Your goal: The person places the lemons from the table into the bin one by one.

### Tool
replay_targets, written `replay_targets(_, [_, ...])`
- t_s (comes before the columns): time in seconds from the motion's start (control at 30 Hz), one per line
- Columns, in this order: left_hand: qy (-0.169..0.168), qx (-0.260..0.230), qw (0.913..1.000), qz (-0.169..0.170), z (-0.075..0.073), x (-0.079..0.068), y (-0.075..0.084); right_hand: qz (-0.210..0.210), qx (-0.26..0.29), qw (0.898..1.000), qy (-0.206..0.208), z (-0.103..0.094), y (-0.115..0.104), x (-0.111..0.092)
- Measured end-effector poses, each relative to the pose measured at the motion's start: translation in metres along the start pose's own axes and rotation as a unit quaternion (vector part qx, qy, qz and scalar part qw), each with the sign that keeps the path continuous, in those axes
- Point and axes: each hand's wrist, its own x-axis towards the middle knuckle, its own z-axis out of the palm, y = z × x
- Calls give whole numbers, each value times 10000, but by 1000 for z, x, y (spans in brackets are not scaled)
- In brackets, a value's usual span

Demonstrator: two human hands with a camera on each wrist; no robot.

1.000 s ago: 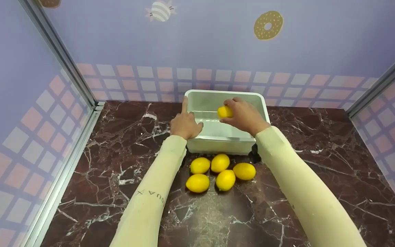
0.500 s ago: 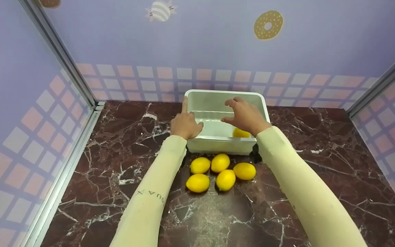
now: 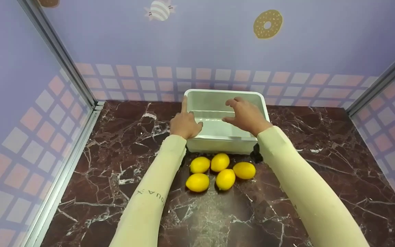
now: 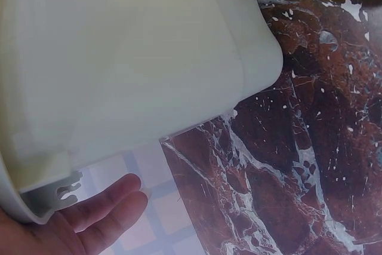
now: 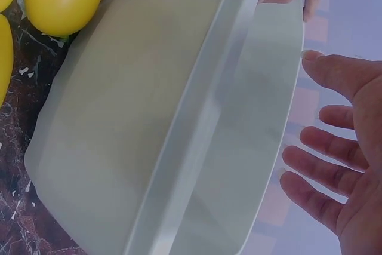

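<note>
A white rectangular plastic bin (image 3: 223, 145) stands at the back of the marbled table. My left hand (image 3: 186, 124) holds its left rim, index finger stretched along the edge and thumb inside; two fingers (image 4: 116, 210) show outside below the rim in the left wrist view. Over the bin's right half hovers my right hand (image 3: 247, 115), fingers (image 5: 322, 168) spread and loosely bent, nothing between them. In front of the bin lie several yellow lemons (image 3: 225, 179), grouped close together. The bin's front right inside corner is hidden by the right hand and wrist.
A purple wall (image 3: 214, 41) with printed squares rises right behind the bin. Side panels with metal rails (image 3: 60, 51) bound the table at left and right. Black wrist gear (image 3: 256, 154) shows beneath the right sleeve.
My right hand has let go of a lemon, which dropped into the bin, showed at its front right corner and is now out of sight. The left hand has stayed put.
</note>
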Motion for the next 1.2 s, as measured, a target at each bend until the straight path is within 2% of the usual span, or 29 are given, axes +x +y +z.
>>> replay_targets(0.83, [35, -69, 10000, 24, -1, -1, 1, 6, 3, 10000, -19, 6, 15, -8])
replay_targets(1.2, [-2, -17, 10000, -3, 0, -1, 0, -171, -101, 9998, -38, 7, 11, -14])
